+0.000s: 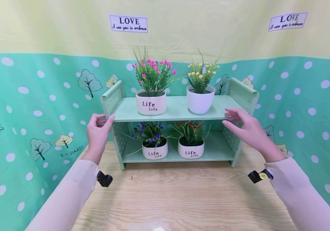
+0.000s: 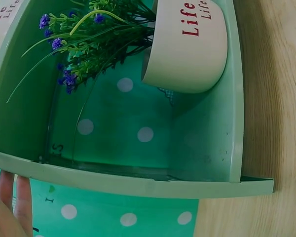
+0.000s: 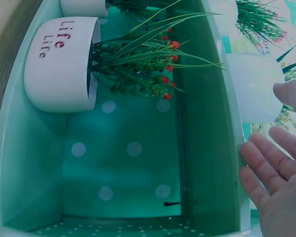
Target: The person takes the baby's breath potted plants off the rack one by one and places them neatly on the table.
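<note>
A green two-tier shelf (image 1: pixel 170 116) stands on the table. In the head view my left hand (image 1: pixel 98 132) is at its left side panel, thumb at the front corner of the upper board. The left wrist view shows straight fingers (image 2: pixel 23 200) against the panel's outer face. At the right end of the upper board, my right hand (image 1: pixel 247 130) is held with fingers spread and nothing in it; whether it touches the board I cannot tell. On top stand a pink-flowered pot (image 1: pixel 152 103) and a yellow-flowered pot (image 1: pixel 200 100). Below are a blue-flowered pot (image 1: pixel 155 150) and a red-flowered pot (image 1: pixel 191 150).
The wooden table (image 1: pixel 182 195) extends in front of the shelf. A green and yellow curtain (image 1: pixel 52 115) with dots and trees hangs behind and at both sides. Raised side panels (image 1: pixel 244 93) border the upper board.
</note>
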